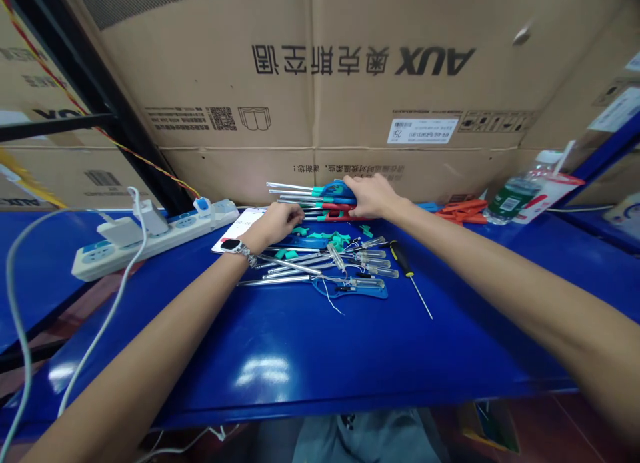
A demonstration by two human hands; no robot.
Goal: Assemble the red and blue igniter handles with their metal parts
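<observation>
My right hand point(371, 195) grips the handle end of a blue lighter point(336, 190) at the top of a stack of long-nosed lighters with metal tubes. Red handles point(336, 213) show just below it. My left hand point(280, 221), with a watch on the wrist, is curled at the metal tubes on the stack's left side; what its fingers hold, if anything, is hidden. In front of both hands lie loose metal tubes point(287, 266), small green pieces point(339, 239), clear parts with wires point(380, 263) and a blue handle shell point(375, 291).
A black and yellow screwdriver point(401, 257) lies right of the parts. Orange pieces point(463, 211) and a bottle point(515, 193) stand farther right. At the left are a phone point(245, 224) and a power strip point(155, 239) with white cables. A large cardboard box point(360, 116) rises behind.
</observation>
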